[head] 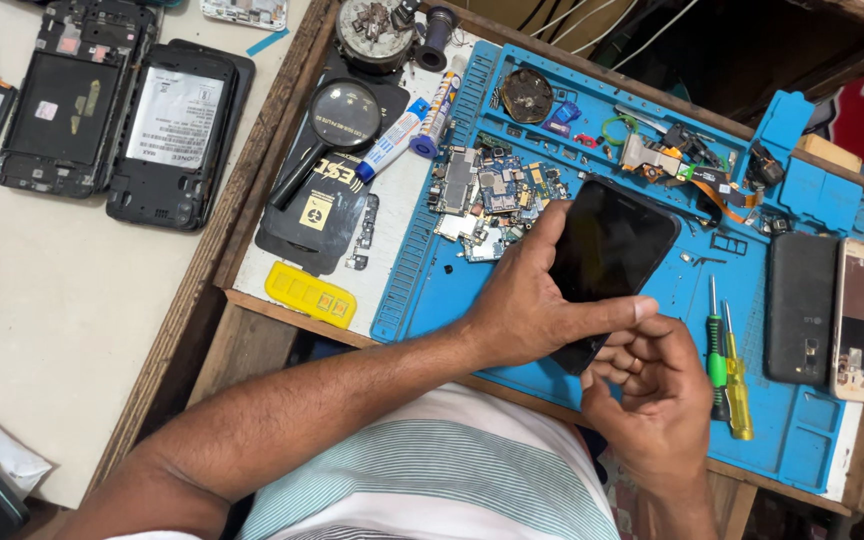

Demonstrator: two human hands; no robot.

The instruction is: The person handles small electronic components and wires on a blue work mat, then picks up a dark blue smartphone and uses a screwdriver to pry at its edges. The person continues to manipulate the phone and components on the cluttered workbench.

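Note:
A black smartphone (607, 245) with a dark screen is held tilted above a blue repair mat (652, 300). My left hand (527, 300) grips its left edge, with the thumb stretched across the lower part of the screen. My right hand (647, 385) cups the phone's bottom end from below, fingers curled under it. Both hands sit over the near edge of the mat.
Circuit boards (487, 195) and small parts lie on the mat's far side. A green screwdriver (716, 350) and a yellow one (737, 375) lie to the right, beside a black phone (800, 305) and a gold phone (862, 320). A magnifying glass (337, 120), tubes and opened phone bodies (172, 130) lie left.

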